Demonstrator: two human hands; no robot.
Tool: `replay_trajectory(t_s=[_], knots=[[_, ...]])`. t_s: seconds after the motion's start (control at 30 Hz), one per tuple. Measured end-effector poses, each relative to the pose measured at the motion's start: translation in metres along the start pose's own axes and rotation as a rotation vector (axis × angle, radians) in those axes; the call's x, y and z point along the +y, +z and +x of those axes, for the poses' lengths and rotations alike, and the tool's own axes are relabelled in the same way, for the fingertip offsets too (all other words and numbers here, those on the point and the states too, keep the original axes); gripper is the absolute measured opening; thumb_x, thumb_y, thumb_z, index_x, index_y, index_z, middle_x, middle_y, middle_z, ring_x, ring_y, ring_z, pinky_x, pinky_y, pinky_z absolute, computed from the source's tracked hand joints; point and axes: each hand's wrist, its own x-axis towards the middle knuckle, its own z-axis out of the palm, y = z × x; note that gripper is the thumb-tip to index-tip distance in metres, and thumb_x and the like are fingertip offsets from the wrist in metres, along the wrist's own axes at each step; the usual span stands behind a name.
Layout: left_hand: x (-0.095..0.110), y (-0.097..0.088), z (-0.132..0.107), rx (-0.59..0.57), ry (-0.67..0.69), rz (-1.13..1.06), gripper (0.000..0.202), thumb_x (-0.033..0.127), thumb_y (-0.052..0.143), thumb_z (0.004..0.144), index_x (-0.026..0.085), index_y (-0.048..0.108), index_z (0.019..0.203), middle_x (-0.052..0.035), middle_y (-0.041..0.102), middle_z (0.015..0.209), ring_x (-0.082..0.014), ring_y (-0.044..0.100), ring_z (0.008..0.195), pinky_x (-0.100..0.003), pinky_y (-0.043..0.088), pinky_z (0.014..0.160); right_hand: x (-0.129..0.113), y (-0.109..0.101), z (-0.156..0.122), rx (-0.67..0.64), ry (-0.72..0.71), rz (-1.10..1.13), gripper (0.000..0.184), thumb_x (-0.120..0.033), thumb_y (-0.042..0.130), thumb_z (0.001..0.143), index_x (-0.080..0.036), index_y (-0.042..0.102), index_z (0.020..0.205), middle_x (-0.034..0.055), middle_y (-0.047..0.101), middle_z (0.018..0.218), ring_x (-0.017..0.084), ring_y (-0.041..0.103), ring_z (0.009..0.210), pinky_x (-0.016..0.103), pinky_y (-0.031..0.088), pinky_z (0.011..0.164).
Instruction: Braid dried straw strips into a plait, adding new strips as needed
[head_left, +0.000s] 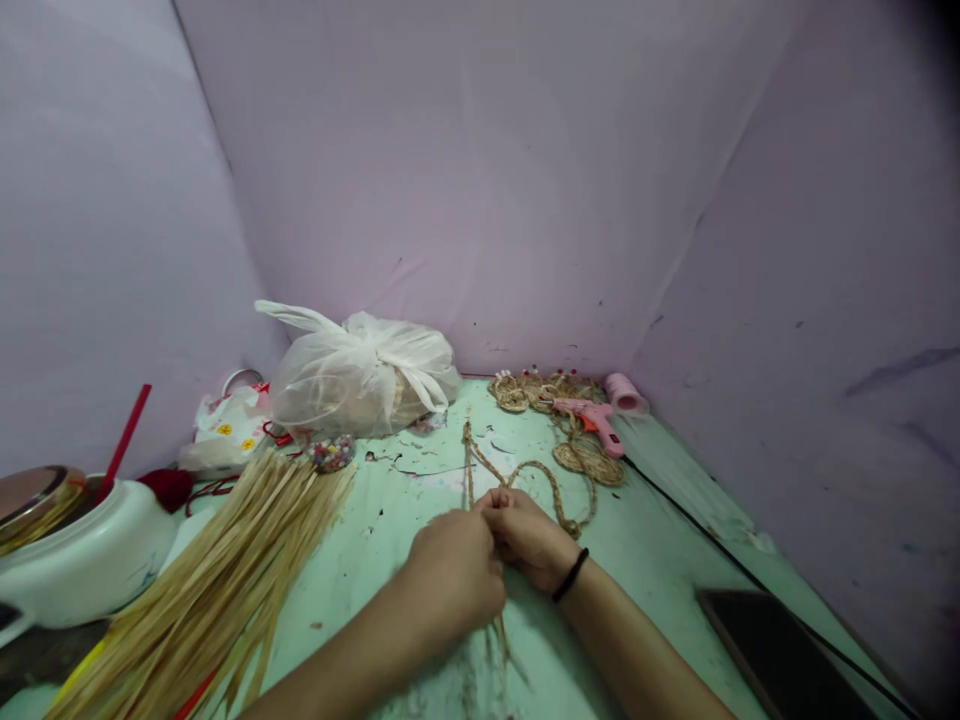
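Low over the pale green table, my left hand (pixel 457 565) and my right hand (pixel 529 535) meet, both closed around a braided straw cord (pixel 486 462). The cord runs up from my fingers to a bend on the table, and loose strands hang below my left hand. Where exactly the fingers pinch it is hidden. A looped length of braid (pixel 555 482) curves off to the right, just beyond my right hand. A black band (pixel 571 575) circles my right wrist. To the left lies a bundle of dry straw strips (pixel 225 570).
A knotted white plastic bag (pixel 367 375) sits at the back, with a packet of colourful beads (pixel 331 453) before it. A pink glue gun (pixel 592 415) lies among coiled braids (pixel 589 462) near a pink spool (pixel 626 393). A white pot (pixel 97 550) stands left; a dark flat object (pixel 772 650) lies right.
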Motion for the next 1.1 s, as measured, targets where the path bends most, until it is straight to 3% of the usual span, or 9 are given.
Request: replay_trajectory(t_s=[0.1, 0.17, 0.27, 0.33, 0.5, 0.63, 0.8, 0.93, 1.1], knots=[[-0.014, -0.015, 0.010, 0.221, -0.029, -0.046, 0.017, 0.021, 0.047, 0.068, 0.014, 0.058, 0.058, -0.0053, 0.055, 0.056, -0.0135, 0.050, 0.052, -0.023, 0.031, 0.049, 0.002, -0.004, -0.002, -0.037, -0.047, 0.036, 0.006, -0.018, 0.052, 0.055, -0.016, 0.046, 0.054, -0.0088, 0.035, 0.036, 0.002, 0.022, 0.031, 0.019, 0.009, 0.034], [-0.022, -0.019, 0.018, 0.087, -0.159, -0.330, 0.019, 0.024, 0.044, 0.070, 0.013, 0.058, 0.063, -0.0017, 0.051, 0.049, -0.0093, 0.041, 0.037, -0.022, 0.027, 0.041, 0.002, -0.006, -0.002, -0.060, -0.076, 0.037, 0.010, -0.021, 0.055, 0.055, -0.016, 0.046, 0.055, -0.0092, 0.035, 0.037, 0.001, 0.022, 0.032, 0.018, 0.010, 0.034], [-0.029, -0.012, 0.026, -0.154, -0.241, -0.690, 0.013, 0.018, 0.047, 0.067, 0.010, 0.056, 0.062, -0.0008, 0.050, 0.045, -0.0076, 0.039, 0.033, -0.020, 0.026, 0.035, 0.003, -0.008, 0.001, -0.116, -0.089, 0.024, 0.012, -0.021, 0.057, 0.054, -0.015, 0.046, 0.056, -0.0094, 0.037, 0.037, 0.001, 0.022, 0.032, 0.018, 0.011, 0.034], [-0.029, -0.005, 0.028, -0.199, -0.255, -0.780, 0.009, 0.011, 0.047, 0.064, 0.008, 0.055, 0.059, -0.0018, 0.051, 0.044, -0.0077, 0.042, 0.034, -0.018, 0.029, 0.034, 0.003, -0.009, 0.002, -0.146, -0.083, 0.026, 0.012, -0.020, 0.058, 0.053, -0.015, 0.047, 0.057, -0.0092, 0.038, 0.037, 0.001, 0.023, 0.031, 0.018, 0.011, 0.034], [-0.025, -0.005, 0.029, 0.015, -0.263, -0.771, 0.007, 0.006, 0.048, 0.063, 0.009, 0.053, 0.058, -0.0001, 0.049, 0.038, -0.0068, 0.039, 0.028, -0.017, 0.025, 0.029, 0.003, -0.012, 0.003, -0.179, -0.068, 0.051, 0.012, -0.019, 0.059, 0.052, -0.014, 0.049, 0.056, -0.0090, 0.038, 0.036, 0.001, 0.022, 0.030, 0.019, 0.008, 0.035], [-0.026, -0.006, 0.029, -0.154, -0.229, -0.874, 0.009, 0.008, 0.050, 0.066, 0.008, 0.054, 0.059, -0.0022, 0.054, 0.046, -0.0061, 0.044, 0.033, -0.015, 0.028, 0.029, 0.005, -0.012, 0.006, -0.183, -0.053, 0.064, 0.014, -0.021, 0.061, 0.053, -0.014, 0.049, 0.054, -0.0097, 0.034, 0.033, 0.001, 0.021, 0.030, 0.019, 0.007, 0.035], [-0.029, -0.001, 0.031, -0.278, -0.277, -0.809, 0.015, 0.012, 0.050, 0.069, 0.009, 0.053, 0.055, -0.0025, 0.052, 0.043, -0.0075, 0.046, 0.034, -0.017, 0.034, 0.033, 0.006, -0.011, 0.007, -0.133, -0.106, -0.012, 0.011, -0.019, 0.061, 0.054, -0.014, 0.052, 0.058, -0.0065, 0.044, 0.039, 0.002, 0.028, 0.032, 0.019, 0.012, 0.036], [-0.025, -0.001, 0.029, -0.104, -0.274, -0.567, 0.020, 0.009, 0.051, 0.062, 0.012, 0.047, 0.043, 0.0012, 0.040, 0.031, -0.0076, 0.035, 0.027, -0.020, 0.026, 0.031, 0.004, -0.010, 0.004, -0.090, -0.130, -0.173, 0.003, -0.015, 0.054, 0.056, -0.014, 0.052, 0.058, -0.0068, 0.044, 0.040, 0.003, 0.027, 0.033, 0.019, 0.017, 0.035], [-0.032, 0.011, 0.037, 0.042, -0.186, -0.447, 0.018, 0.008, 0.052, 0.053, 0.016, 0.041, 0.041, 0.0062, 0.027, 0.028, -0.0060, 0.025, 0.030, -0.021, 0.015, 0.033, 0.001, -0.009, 0.001, 0.127, -0.304, -0.611, 0.004, -0.012, 0.052, 0.055, -0.014, 0.056, 0.054, -0.0017, 0.052, 0.046, 0.007, 0.040, 0.044, 0.019, 0.028, 0.043]])
